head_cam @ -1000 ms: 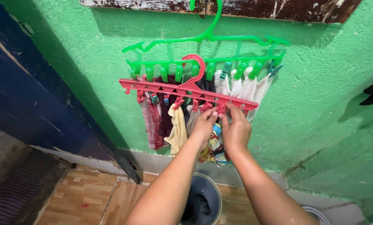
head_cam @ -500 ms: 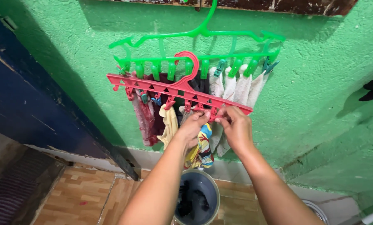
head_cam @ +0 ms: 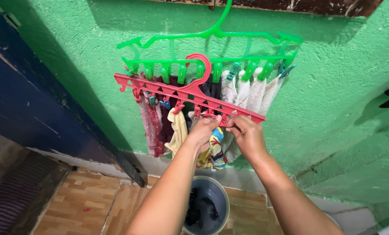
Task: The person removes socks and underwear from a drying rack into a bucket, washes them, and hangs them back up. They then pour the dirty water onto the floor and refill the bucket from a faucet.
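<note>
Both arms are reaching up toward the green wall. The left hand (head_cam: pixel 205 130) and right hand (head_cam: pixel 246 135) are pinching, fingertips nearly meeting, at a peg on the red clip hanger (head_cam: pixel 177 90), apparently gripping the multicoloured cloth (head_cam: pixel 215 150) hanging just below them. A bucket (head_cam: pixel 207 209) is standing underneath.

The red hanger (head_cam: pixel 190 93) and the green hanger (head_cam: pixel 212 48) behind it are glossy, smooth plastic (cloth pieces clipped beneath); the wall (head_cam: pixel 333 109) behind the hangers is rough, matt green plaster.
</note>
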